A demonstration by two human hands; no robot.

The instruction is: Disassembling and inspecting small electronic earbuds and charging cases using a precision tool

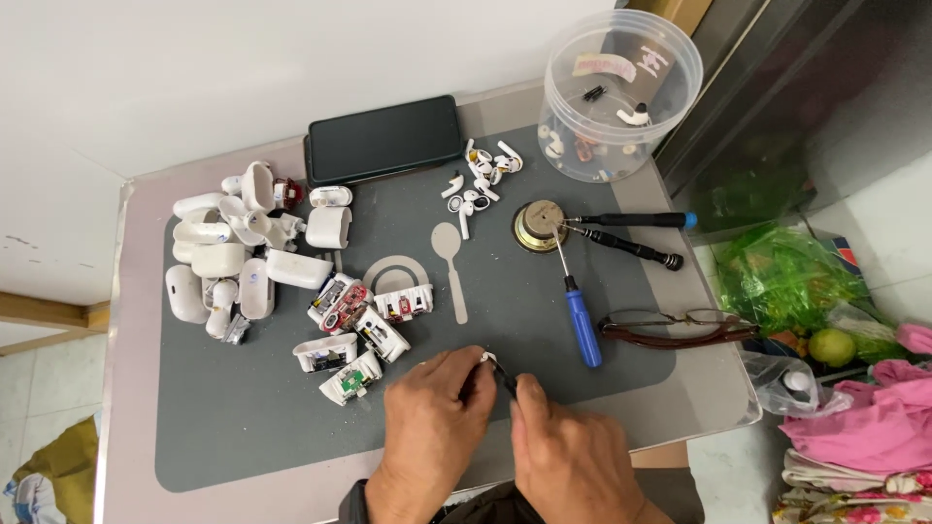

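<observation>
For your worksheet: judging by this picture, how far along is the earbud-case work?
Done: several opened cases lie with circuit boards exposed. In hand: the left hand and right hand work a small white part with a dark tool. Left: a pile of closed white cases.

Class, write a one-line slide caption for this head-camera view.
Two hands, left hand and right hand, work a small white part over a grey mat beside opened earbud cases.

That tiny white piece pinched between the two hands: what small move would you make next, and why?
Probably keep the left hand steady and ease the dark tool tip in the right hand gently against the small white piece. The tip already sits at the piece, and both hands are closed tightly around it.
</observation>
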